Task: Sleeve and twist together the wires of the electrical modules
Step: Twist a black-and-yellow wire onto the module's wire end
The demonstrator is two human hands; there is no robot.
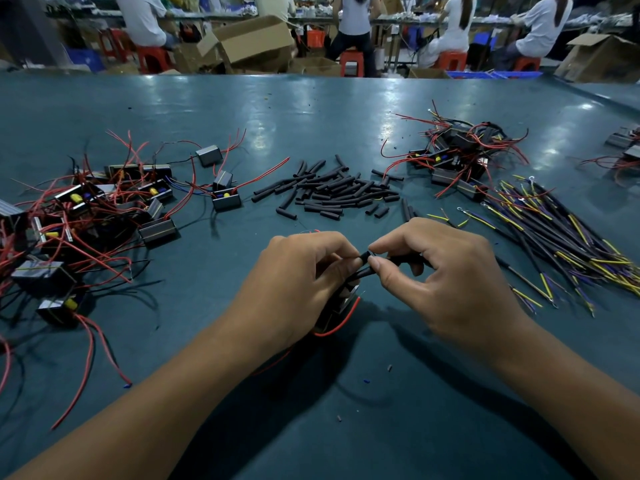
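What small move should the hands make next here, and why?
Probably slide the black sleeve further along the wire. The right hand pinches the sleeve's end between thumb and forefinger, while the left hand grips the module and holds the sleeve's other end. The sleeve looks only partly on, though fingers hide the joint.

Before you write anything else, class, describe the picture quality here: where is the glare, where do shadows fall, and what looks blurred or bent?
Head view: overhead lights leave pale glare patches on the green table; the left hand and right hand and forearms cast dark shadows toward the viewer; the people on red stools behind are soft and blurred; the wide lens bows the table's far edge.
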